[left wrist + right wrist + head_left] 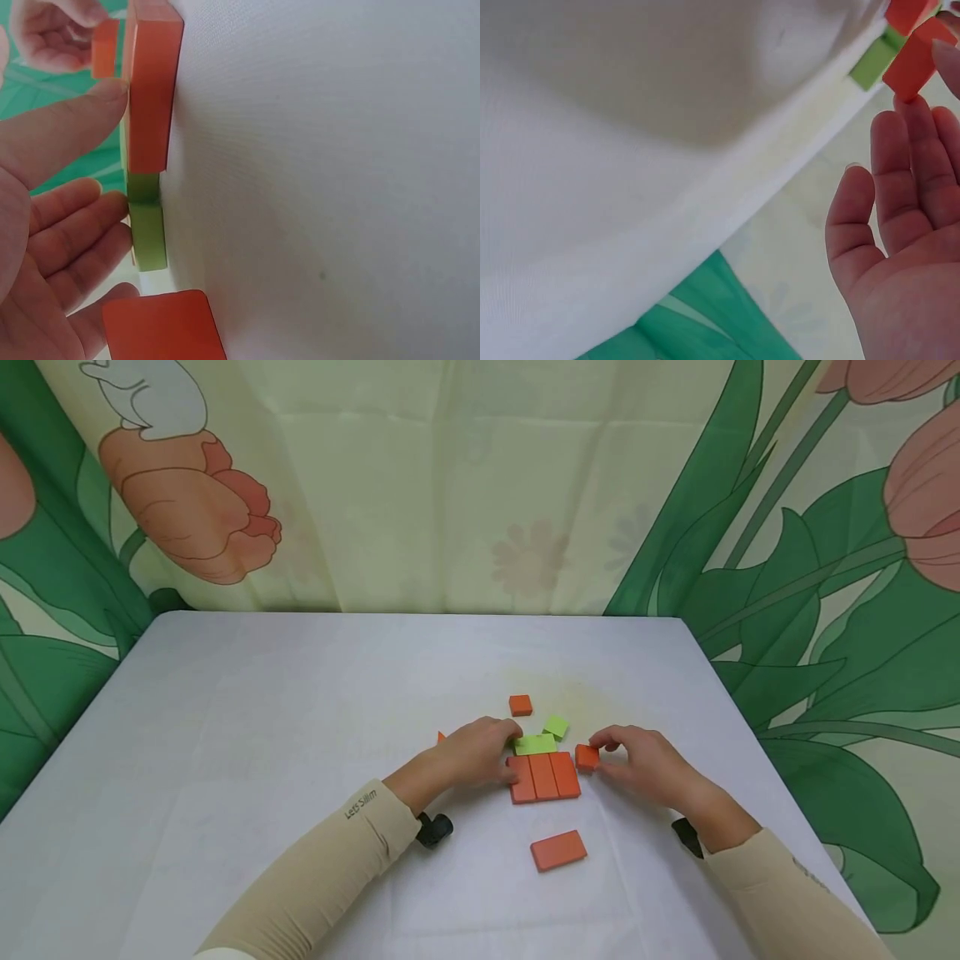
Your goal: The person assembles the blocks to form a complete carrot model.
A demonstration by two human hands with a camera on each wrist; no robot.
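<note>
Three orange rectangular blocks point(544, 778) lie side by side, with a green block point(535, 744) along their far edge. My left hand point(474, 752) is at their left side; its thumb touches the leftmost orange block point(154, 90), and its extended fingertips reach the green block's end. My right hand point(648, 766) pinches a small orange block point(587, 758) between thumb and fingers, just right of the row. In the right wrist view that small orange block point(919, 60) appears tilted, with the other fingers loosely extended below it.
A second green block point(556, 727) lies askew behind the first. Farther back is a small orange block point(521, 705). One orange rectangular block point(558, 851) lies nearer the front. An orange piece point(441, 737) is mostly hidden behind the left hand. All lie on a white-covered table point(300, 710).
</note>
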